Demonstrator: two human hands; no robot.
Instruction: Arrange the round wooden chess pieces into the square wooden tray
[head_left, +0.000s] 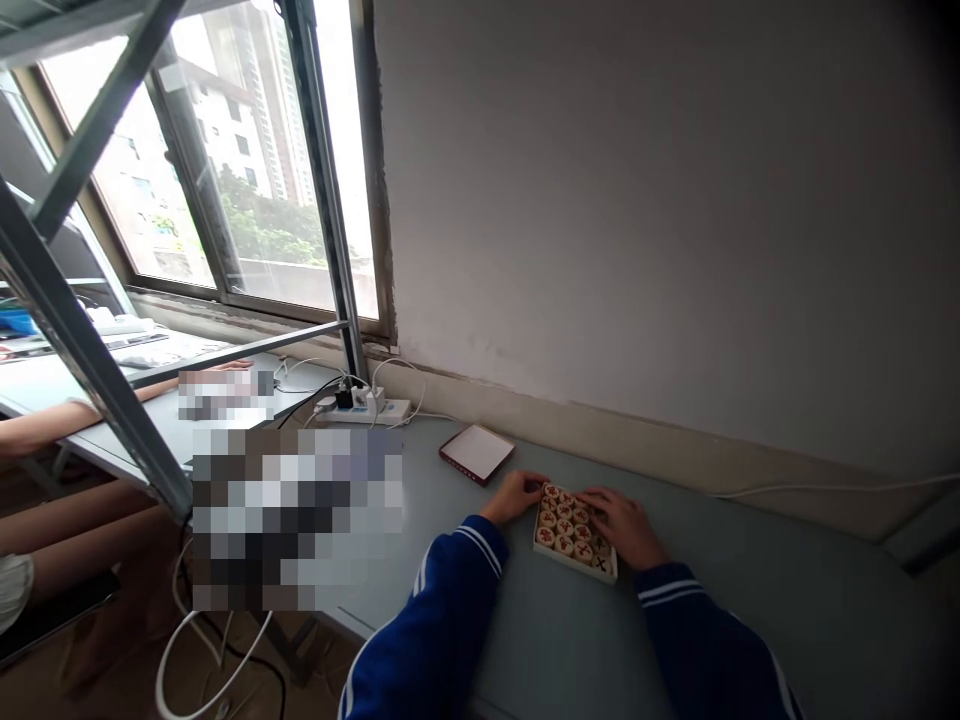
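A shallow white box (574, 570) lies on the grey desk, filled with rows of round wooden Chinese chess pieces (564, 527). Most of the visible pieces bear red characters; one at the near right corner has a black mark. My left hand (514, 497) is closed at the box's far left corner, fingertips on its edge. Across the box's right side reaches my right hand (626, 525), its fingers bent over the far right pieces. Those fingers cover several pieces, and whether one is pinched between them is hidden. Behind my left hand lies a dark red box lid (478, 453).
A power strip (365, 410) with plugs and cables sits at the desk's back left. A metal bed frame (82, 350) rises at the left before a window (225, 170). Another person's arm (52, 425) rests on the neighbouring desk. Blurred blocks hide the desk's left part.
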